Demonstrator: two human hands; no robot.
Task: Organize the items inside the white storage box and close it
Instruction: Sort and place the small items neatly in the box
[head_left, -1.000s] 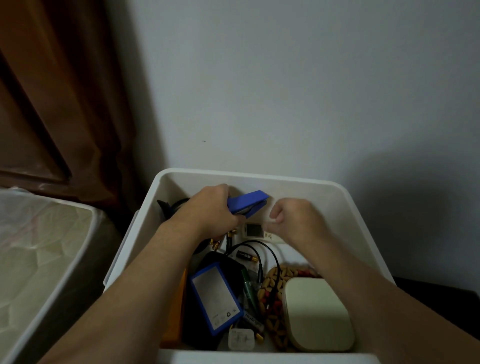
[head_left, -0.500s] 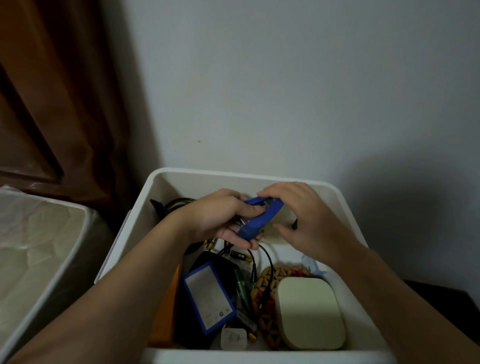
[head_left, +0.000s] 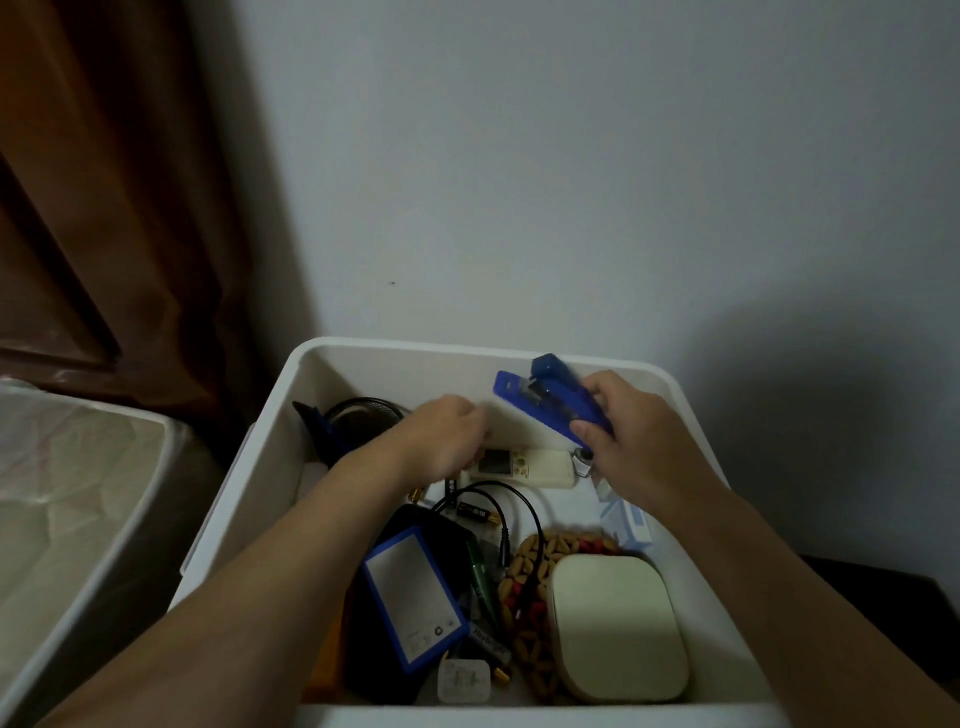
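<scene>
From the head camera, the white storage box (head_left: 332, 374) stands open against a pale wall, with no lid anywhere in sight. The right hand (head_left: 639, 441) is closed around a blue stapler (head_left: 553, 402), holding it tilted up near the far right corner of the box, above the contents and close to the back wall. The left hand (head_left: 447, 436) reaches down at the back of the box with its fingers curled toward a white remote control (head_left: 524, 466) that lies along the far wall. Whether it actually grips anything cannot be told, since the fingertips are hidden.

Below the hands the contents lie jumbled: a coiled black cable (head_left: 358, 410) in the far left corner, a looping black cord (head_left: 511, 506) in the middle, a blue-framed white device (head_left: 413, 597) leaning on something dark, a beaded mat (head_left: 535, 561) partly under a pale green rounded case (head_left: 618, 629), and a white plug adapter (head_left: 464, 680) near the front wall.

The step in hand appears to be the sorting itself, well short of closing. The next move likely calls for settling the stapler in a free spot, probably by the right wall, laid flat and low enough that a lid can later sit flush.
</scene>
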